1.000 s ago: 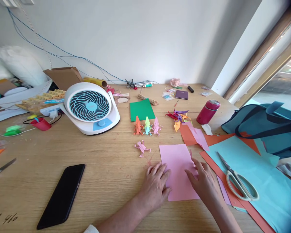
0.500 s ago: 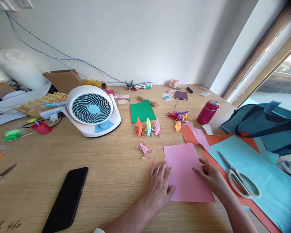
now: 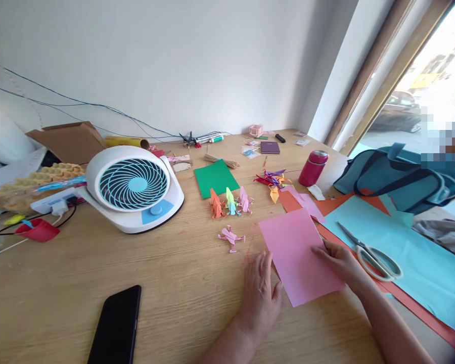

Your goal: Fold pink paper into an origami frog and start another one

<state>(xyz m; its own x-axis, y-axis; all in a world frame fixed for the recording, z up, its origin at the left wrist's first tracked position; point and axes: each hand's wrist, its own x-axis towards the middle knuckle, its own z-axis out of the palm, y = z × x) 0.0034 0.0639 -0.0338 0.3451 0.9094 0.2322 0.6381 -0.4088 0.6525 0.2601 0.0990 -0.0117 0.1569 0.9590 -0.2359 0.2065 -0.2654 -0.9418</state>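
A pale wooden counter (image 3: 174, 263) fills the view, running back to a plain white wall (image 3: 174, 60) and, on the right, to a large window (image 3: 420, 76) with bright daylight behind it. A thin blue cable (image 3: 79, 103) hangs across the wall.

A pink sheet (image 3: 298, 253) lies flat on the counter near the front edge, turned at a slant. The left hand (image 3: 261, 290) lies open and flat on the wood, fingers stretched out, its thumb side against the sheet's left edge. The right hand (image 3: 339, 260) is also open, its fingers resting on the sheet's right edge; neither hand grips anything.

Just right of the sheet, scissors (image 3: 371, 250) lie on a light blue sheet (image 3: 413, 263), which overlaps an orange sheet (image 3: 333, 205). A teal bag (image 3: 402, 177) sits behind them, and a red bottle (image 3: 313, 168) stands near it. Beyond the pink sheet, a small pink folded figure (image 3: 231, 236) lies alone, with three folded figures (image 3: 231, 200) in a row behind it and a green sheet (image 3: 215, 178) further back. To the left stand a white desk fan (image 3: 132, 184) and a cardboard box (image 3: 66, 139); a black phone (image 3: 117, 326) lies at the near edge.
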